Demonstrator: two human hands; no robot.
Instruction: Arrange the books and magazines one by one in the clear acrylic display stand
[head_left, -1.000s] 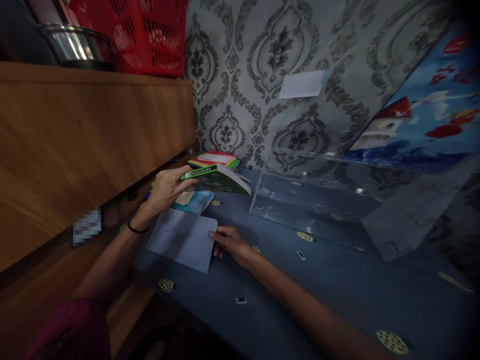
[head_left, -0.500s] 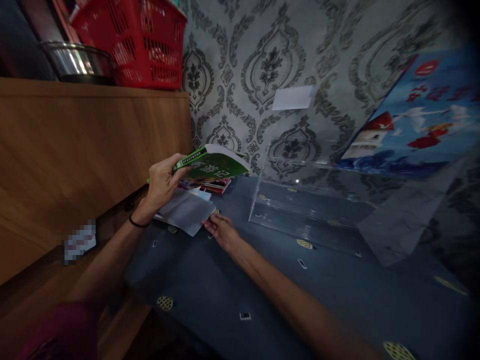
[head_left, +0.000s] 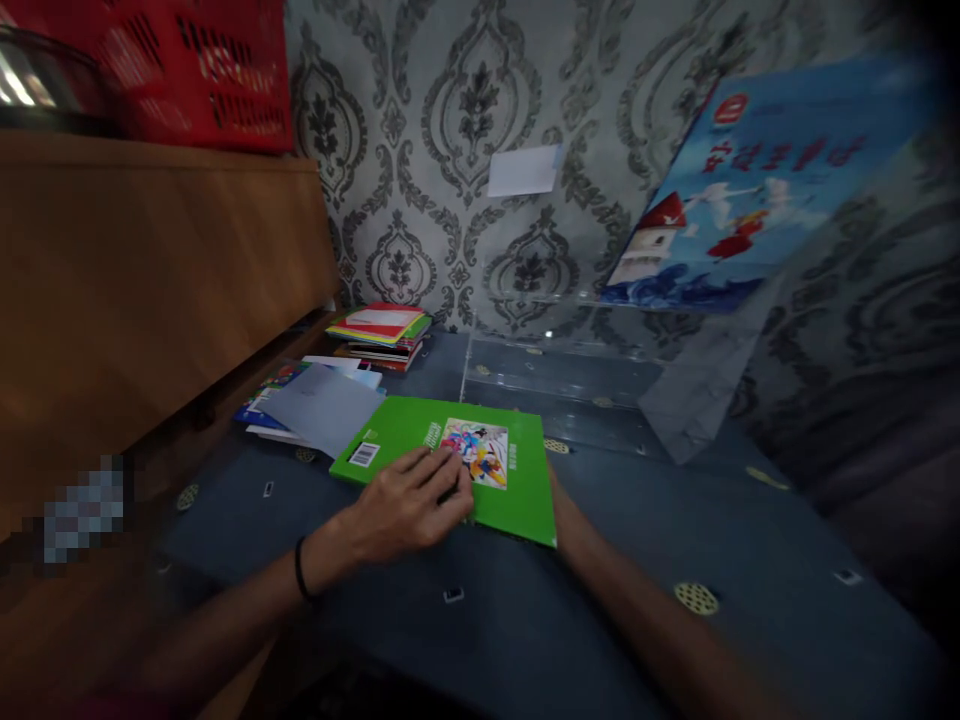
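At the far left, a metal pot stands on a wooden cabinet, with a red basket just to its right. Beside the cabinet, on the dark blue patterned tabletop, lies a loose pile of books topped by a pale sheet; a neater stack of books sits behind it, near the wall.

Farther right, the left hand, a black band at its wrist, reaches over the near long edge of a green book. Its bent fingers lie close together on the cover, touching it beside the printed picture; whether they grip or merely rest, I cannot tell. The book, barcode showing, slants in front of the pile, extending to both sides of this hand. At the book's right end, the right hand is mostly hidden behind it, so its hold cannot be told.

Beyond, a clear stand carries a blue illustrated book, leaning back.
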